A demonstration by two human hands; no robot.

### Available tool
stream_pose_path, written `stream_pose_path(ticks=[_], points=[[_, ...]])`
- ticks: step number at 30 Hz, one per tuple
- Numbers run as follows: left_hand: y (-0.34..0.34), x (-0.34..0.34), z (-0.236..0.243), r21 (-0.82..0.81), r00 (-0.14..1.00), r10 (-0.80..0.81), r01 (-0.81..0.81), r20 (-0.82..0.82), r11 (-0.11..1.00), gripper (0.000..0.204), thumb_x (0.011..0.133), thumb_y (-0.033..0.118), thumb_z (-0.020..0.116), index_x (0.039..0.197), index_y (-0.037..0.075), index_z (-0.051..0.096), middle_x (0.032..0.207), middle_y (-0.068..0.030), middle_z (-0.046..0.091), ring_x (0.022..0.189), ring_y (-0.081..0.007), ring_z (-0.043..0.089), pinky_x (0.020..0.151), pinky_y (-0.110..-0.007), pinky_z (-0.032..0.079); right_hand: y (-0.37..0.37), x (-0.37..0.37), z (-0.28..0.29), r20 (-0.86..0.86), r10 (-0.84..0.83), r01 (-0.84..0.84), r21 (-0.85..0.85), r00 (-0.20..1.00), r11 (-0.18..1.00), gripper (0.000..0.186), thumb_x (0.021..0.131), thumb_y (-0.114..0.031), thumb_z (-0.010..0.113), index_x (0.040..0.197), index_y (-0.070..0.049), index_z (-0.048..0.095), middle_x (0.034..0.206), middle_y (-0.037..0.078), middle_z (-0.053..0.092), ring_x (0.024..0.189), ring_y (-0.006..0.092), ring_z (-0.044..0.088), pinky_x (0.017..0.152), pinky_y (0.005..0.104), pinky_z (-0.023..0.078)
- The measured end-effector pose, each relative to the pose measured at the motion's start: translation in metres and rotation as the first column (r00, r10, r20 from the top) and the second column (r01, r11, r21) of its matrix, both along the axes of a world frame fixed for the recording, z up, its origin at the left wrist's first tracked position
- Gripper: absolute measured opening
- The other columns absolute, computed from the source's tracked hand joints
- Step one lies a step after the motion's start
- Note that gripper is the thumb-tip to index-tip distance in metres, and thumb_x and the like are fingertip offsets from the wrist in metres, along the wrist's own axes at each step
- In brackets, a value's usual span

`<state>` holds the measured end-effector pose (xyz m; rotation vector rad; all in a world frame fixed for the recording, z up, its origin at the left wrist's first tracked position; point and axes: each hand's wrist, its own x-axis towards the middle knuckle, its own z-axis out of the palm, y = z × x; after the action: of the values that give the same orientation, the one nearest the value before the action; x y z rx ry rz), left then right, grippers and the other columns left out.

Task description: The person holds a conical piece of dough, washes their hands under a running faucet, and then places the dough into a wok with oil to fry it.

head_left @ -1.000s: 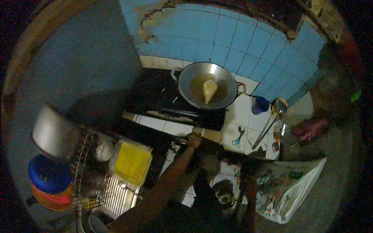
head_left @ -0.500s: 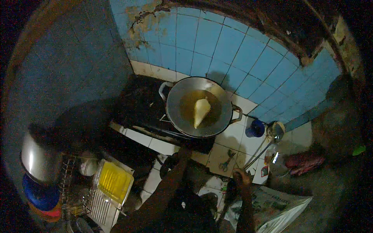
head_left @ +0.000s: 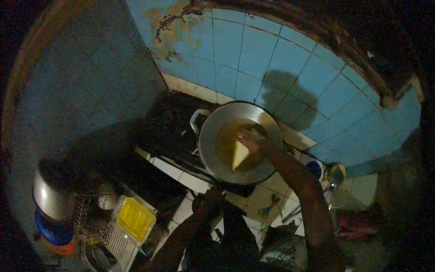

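Observation:
A wide metal wok [head_left: 213, 156] with two handles sits on the dark stove [head_left: 170, 118] and holds yellowish oil [head_left: 225, 140]. A pale yellow, cone-shaped patch [head_left: 239, 156] shows in the oil; I cannot tell whether it is a solid thing or a reflection. My right hand [head_left: 251, 137] reaches in from the right above the oil, its fingers stretched out to the left and covering the patch's upper end. At the stove's front edge, below the wok, is my left hand [head_left: 208, 199]. Darkness hides its fingers and anything they touch.
Scissors [head_left: 264, 211] lie on the white tiles, left of a long-handled metal utensil [head_left: 292, 214]. A blue cup [head_left: 313, 169] stands near the wall. At left are a yellow ribbed tray [head_left: 134, 219], a wire rack [head_left: 84, 217] and a large metal pot [head_left: 50, 195].
My right hand has left the long utensil's handle and come up over the wok. My left hand stays by the stove's front edge. The whole view has shifted slightly.

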<state>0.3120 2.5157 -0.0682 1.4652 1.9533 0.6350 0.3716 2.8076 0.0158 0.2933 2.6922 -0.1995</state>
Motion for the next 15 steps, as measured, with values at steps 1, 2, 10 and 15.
stream_pose_path(ticks=[1,2,10,15], points=[[-0.001,-0.002,0.001,-0.007,1.0,0.018,-0.017,0.015,1.0,0.033,0.074,0.025,0.053,0.103,0.008,0.05,0.093,-0.014,0.055,0.082,-0.03,0.054,0.067,-0.039,0.044,0.01,-0.011,-0.013,0.053,0.061,-0.062,0.021,0.997,0.998,0.054,0.066,-0.024,0.064,0.113,-0.008,0.042,0.111,0.015,0.039,0.102,0.0296,0.037,0.082,0.042,0.037],[-0.004,0.003,0.004,-0.01,0.999,0.042,-0.042,0.019,0.999,0.033,0.074,0.025,0.053,0.103,0.009,0.05,0.093,-0.014,0.055,0.081,-0.03,0.054,0.067,-0.039,0.044,0.016,-0.013,-0.024,0.091,0.125,-0.129,0.038,0.988,0.991,0.056,0.065,-0.025,0.065,0.113,-0.009,0.042,0.113,0.015,0.038,0.104,0.0298,0.035,0.083,0.0428,0.036],[-0.045,-0.005,0.051,-0.211,0.988,0.124,-0.14,-0.091,0.967,0.031,0.072,0.023,0.054,0.098,0.008,0.052,0.087,-0.0145,0.056,0.075,-0.0297,0.055,0.063,-0.039,0.044,0.041,-0.028,-0.063,0.155,0.357,-0.368,0.048,0.921,0.929,0.075,0.054,-0.028,0.073,0.119,-0.012,0.038,0.127,0.014,0.025,0.12,0.0318,0.019,0.09,0.0488,0.029],[-0.012,-0.007,0.117,-0.04,0.972,0.207,-0.212,-0.11,0.976,0.03,0.069,0.014,0.06,0.097,0.006,0.053,0.086,-0.0146,0.057,0.074,-0.031,0.055,0.063,-0.038,0.045,0.046,-0.019,-0.076,-0.05,0.42,-0.414,0.1,0.906,0.905,0.071,0.054,-0.03,0.072,0.115,-0.01,0.041,0.123,0.012,0.029,0.117,0.0316,0.023,0.088,0.0476,0.031]])
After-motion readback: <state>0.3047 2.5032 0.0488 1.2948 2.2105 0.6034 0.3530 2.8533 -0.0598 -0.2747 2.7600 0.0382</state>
